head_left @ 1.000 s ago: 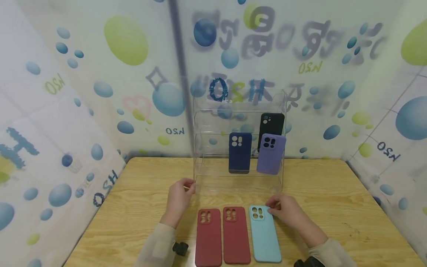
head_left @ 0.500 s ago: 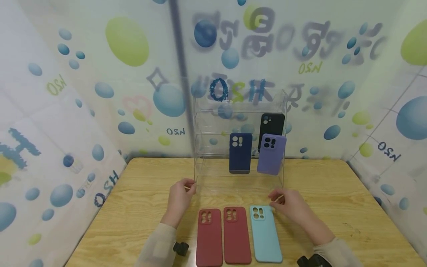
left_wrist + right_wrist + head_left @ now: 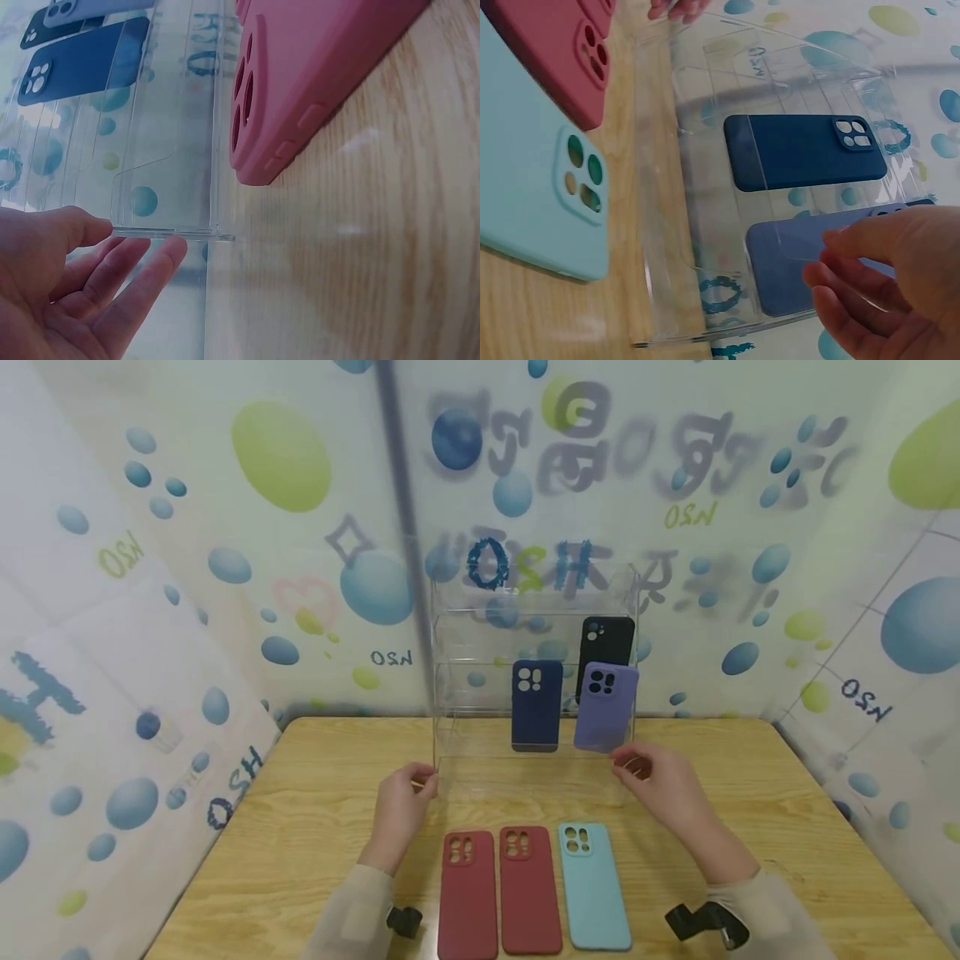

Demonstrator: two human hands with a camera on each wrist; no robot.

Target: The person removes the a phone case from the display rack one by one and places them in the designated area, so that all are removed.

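Note:
My left hand [image 3: 402, 806] pinches the front left edge of a clear acrylic display rack [image 3: 169, 231] between thumb and fingers. My right hand [image 3: 663, 781], its fingers loosely bent and holding nothing, is at the lower right corner of a purple phone case [image 3: 604, 710] standing in the rack; whether it touches is unclear. Left of that case stands a dark blue phone case [image 3: 802, 152]. A black phone case [image 3: 609, 643] on a higher tier is partly hidden by the purple one. On the table lie two red phone cases [image 3: 468, 897] and a light blue phone case [image 3: 597, 893].
The wooden table [image 3: 750, 827] ends at a wall covering [image 3: 300, 568] printed with blue and green ovals. The row of loose cases lies in front of the rack, between my forearms. A black wrist device [image 3: 705, 925] sits on each sleeve.
My right hand has left the top of the light blue phone case and moved up and forward to the purple case in the rack. The left hand stays on the rack's edge.

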